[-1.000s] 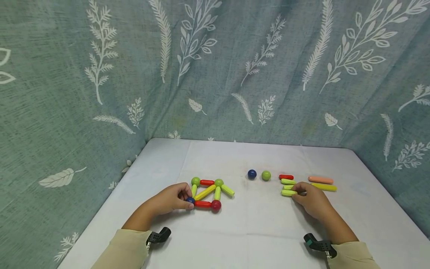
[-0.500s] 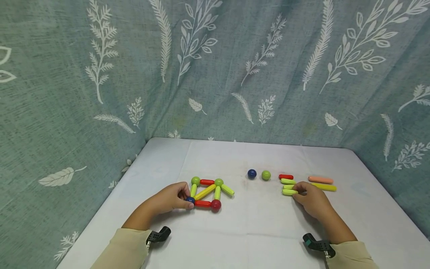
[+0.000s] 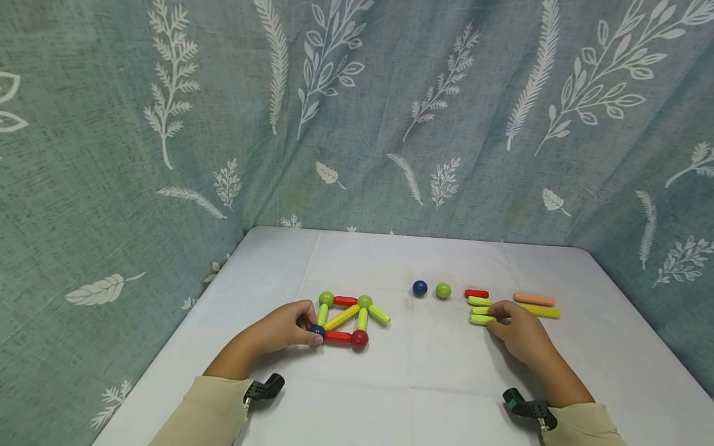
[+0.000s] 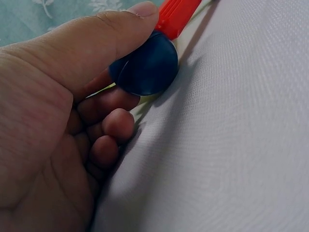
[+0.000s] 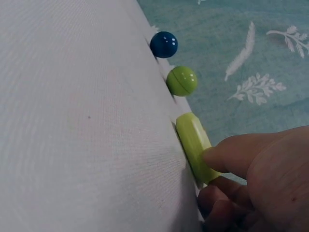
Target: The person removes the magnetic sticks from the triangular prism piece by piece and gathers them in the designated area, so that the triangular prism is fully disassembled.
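On the left of the table lies a flat frame of short rods joined by balls. Its near left corner is a blue ball (image 4: 149, 65), which my left hand (image 3: 287, 328) pinches between thumb and fingers. A red rod (image 3: 338, 337) runs from it to a red ball (image 3: 359, 339); a yellow rod (image 3: 342, 318) slants to a green ball (image 3: 364, 301). One lime rod (image 3: 380, 314) sticks out from that ball. Over on the right, my right hand (image 3: 519, 331) pinches the end of the nearest lime rod (image 5: 193, 145), which lies close to the table surface.
Beyond the right hand lie two more lime rods (image 3: 480, 301), a red rod (image 3: 476, 293), an orange rod (image 3: 534, 300) and a long yellow rod (image 3: 541, 311). A loose blue ball (image 3: 420, 288) and green ball (image 3: 443, 290) sit mid-table. Patterned cloth (image 3: 357, 124) hangs behind.
The lime rod at the right hand has shifted very slightly right. Both hands keep nearly the same places, and the rod-and-ball frame keeps its shape.
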`<control>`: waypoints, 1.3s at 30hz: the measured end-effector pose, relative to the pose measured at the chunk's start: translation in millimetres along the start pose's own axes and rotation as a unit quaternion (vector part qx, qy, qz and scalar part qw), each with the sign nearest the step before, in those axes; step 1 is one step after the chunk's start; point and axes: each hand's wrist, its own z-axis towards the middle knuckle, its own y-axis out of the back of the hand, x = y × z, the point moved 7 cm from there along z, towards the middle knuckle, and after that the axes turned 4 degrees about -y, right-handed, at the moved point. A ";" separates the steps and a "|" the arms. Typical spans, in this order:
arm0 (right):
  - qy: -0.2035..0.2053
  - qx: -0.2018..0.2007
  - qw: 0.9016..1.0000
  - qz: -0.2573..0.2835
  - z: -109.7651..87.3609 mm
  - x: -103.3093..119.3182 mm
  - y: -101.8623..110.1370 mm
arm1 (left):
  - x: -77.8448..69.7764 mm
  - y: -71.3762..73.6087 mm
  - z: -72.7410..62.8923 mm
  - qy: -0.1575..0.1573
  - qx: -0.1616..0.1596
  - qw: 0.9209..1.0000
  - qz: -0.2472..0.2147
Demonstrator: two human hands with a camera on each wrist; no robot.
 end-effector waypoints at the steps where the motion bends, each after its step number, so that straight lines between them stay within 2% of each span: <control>1: 0.000 -0.003 1.000 -0.001 -0.8 0.5 0.9 | -1.0 -0.1 0.1 -0.002 0.001 1.000 -0.002; 9: 0.010 -0.026 1.000 -0.001 -7.4 8.9 8.8 | -5.0 -1.3 -0.1 -0.018 0.012 1.000 -0.009; 15: 0.030 -0.037 0.999 0.020 -12.7 21.3 8.9 | -4.4 -1.0 1.8 -0.034 0.022 0.999 -0.001; 23: 0.067 -0.008 0.997 0.049 -18.6 41.6 -4.8 | -3.1 0.2 1.8 -0.035 0.023 0.999 -0.002; 27: 0.069 0.004 0.996 0.052 -22.0 53.0 -13.7 | -3.3 0.5 0.7 -0.026 0.021 0.999 -0.007; 39: 0.093 0.069 0.992 0.058 -33.9 91.1 -53.7 | -0.2 0.3 1.8 -0.023 0.019 1.000 -0.008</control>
